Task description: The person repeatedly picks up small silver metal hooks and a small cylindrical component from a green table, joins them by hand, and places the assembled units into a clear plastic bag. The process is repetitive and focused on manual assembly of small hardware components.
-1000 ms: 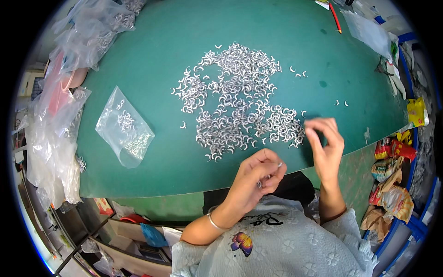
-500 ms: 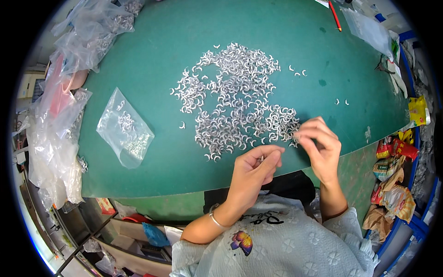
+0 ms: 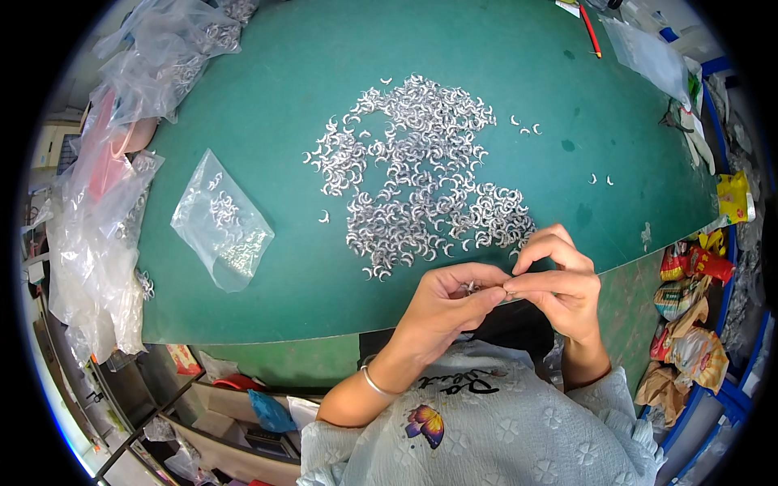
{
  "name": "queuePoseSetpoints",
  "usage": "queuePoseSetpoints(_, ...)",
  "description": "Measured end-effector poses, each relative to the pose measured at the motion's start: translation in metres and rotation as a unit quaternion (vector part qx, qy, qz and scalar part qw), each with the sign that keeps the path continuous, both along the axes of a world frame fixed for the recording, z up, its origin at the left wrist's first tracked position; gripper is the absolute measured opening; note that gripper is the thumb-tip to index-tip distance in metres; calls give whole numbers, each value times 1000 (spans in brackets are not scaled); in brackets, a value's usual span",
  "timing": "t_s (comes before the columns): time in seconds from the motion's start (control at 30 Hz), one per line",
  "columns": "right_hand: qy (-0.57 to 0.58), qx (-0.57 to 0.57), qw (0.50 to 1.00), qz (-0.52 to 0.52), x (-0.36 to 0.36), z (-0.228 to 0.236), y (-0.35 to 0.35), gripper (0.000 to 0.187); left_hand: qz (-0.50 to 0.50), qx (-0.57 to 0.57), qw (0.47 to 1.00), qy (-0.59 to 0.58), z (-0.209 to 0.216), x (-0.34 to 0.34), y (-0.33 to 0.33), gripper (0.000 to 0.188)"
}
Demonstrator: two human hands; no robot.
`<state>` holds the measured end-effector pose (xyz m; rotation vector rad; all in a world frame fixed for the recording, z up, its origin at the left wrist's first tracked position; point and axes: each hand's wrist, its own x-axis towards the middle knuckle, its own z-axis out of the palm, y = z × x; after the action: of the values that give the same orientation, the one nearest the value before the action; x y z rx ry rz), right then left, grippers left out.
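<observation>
Small silver crescent-shaped metal pieces lie in a broad loose heap on the green table. My left hand is curled closed around a few crescent pieces, visible between thumb and fingers. Its fingertips meet those of my right hand just off the heap's near right edge. Thumb and index finger of the right hand are pinched together there, on a tiny piece mostly hidden by the fingers. To the left of the heap, a clear plastic bag lies flat with several crescents inside.
Large clear bags crowd the table's left edge, with a pink container among them. At the far right lie a red pencil and a clear sheet or bag. Colourful packets stand beyond the right edge.
My right hand has left the heap's edge and moved left and nearer, meeting the left hand's fingertips. The left hand has shifted slightly right and turned, showing more of the crescents in it.
</observation>
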<state>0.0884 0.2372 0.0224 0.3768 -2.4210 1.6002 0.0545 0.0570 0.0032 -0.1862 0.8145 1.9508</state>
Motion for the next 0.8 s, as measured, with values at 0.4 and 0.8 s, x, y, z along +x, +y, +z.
queuePoseSetpoints(0.4,-52,-78,993,-67,5,3,-13,16,96,-97,974,181,10,9,8,14)
queuePoseSetpoints(0.8,-75,-82,992,-66,9,5,-16,13,10,25,999,-34,6,5,3,9)
